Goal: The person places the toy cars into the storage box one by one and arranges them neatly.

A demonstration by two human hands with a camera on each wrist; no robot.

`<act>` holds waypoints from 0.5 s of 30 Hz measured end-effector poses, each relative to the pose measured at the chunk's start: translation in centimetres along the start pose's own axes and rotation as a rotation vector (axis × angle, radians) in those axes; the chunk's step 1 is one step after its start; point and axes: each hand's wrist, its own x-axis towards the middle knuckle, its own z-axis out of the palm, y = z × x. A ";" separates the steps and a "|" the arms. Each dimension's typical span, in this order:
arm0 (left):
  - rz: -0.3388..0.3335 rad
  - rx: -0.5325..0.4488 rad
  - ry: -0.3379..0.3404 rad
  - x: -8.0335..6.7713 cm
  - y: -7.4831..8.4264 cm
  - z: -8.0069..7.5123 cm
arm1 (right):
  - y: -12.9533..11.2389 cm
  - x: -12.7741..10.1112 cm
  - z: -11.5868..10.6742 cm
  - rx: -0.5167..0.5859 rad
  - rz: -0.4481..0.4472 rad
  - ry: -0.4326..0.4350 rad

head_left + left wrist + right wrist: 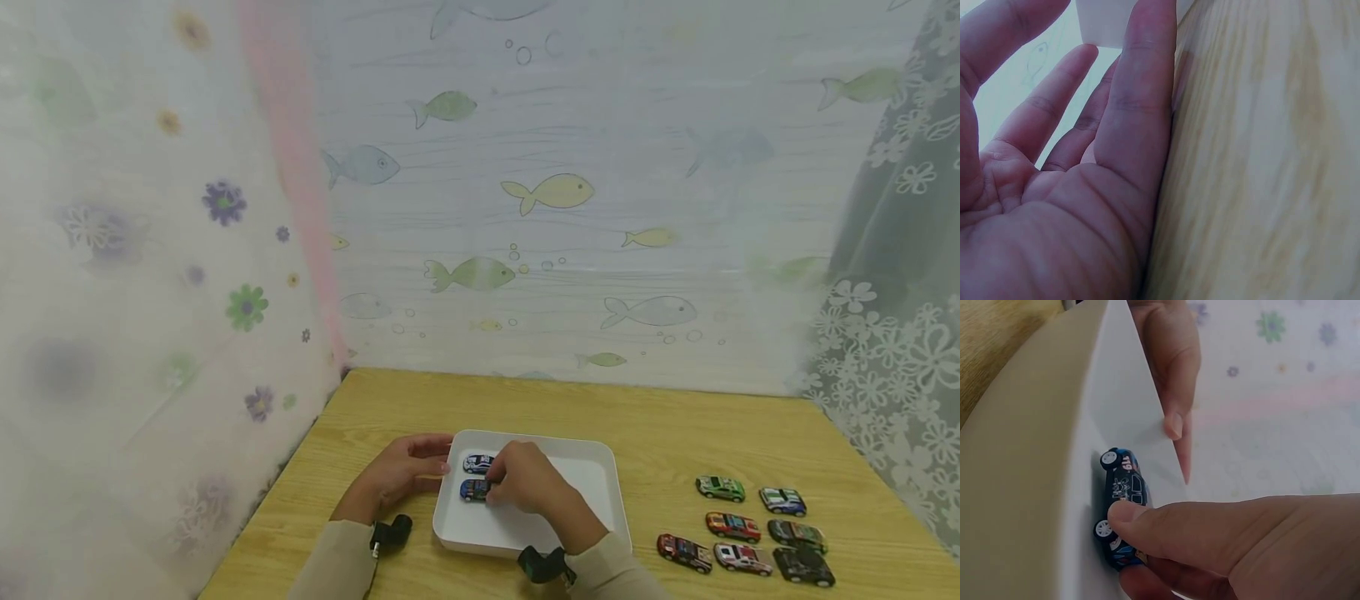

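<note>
Our right hand (534, 483) pinches a blue-and-black toy race car (1124, 487) inside the white tray (581, 496); our left hand (401, 471), fingers spread, touches the tray's rim.

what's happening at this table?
A person's right hand pinches a small dark-blue-and-black toy car inside a white rectangular tray. The person's left hand is at the tray's left edge. A white-and-blue toy car sits in the tray just beyond the pinched one. Seven more multicoloured toy cars stand on the yellowish wood-grain table, right of the tray.
</note>
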 end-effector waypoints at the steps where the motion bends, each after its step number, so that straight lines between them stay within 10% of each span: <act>1: 0.000 0.000 0.001 0.0 0.0 0.0 | -0.1 0.0 0.0 0.003 0.003 0.000; 15: -0.005 -0.001 0.001 -0.1 0.1 0.1 | -0.5 -0.2 -0.1 0.008 0.002 -0.002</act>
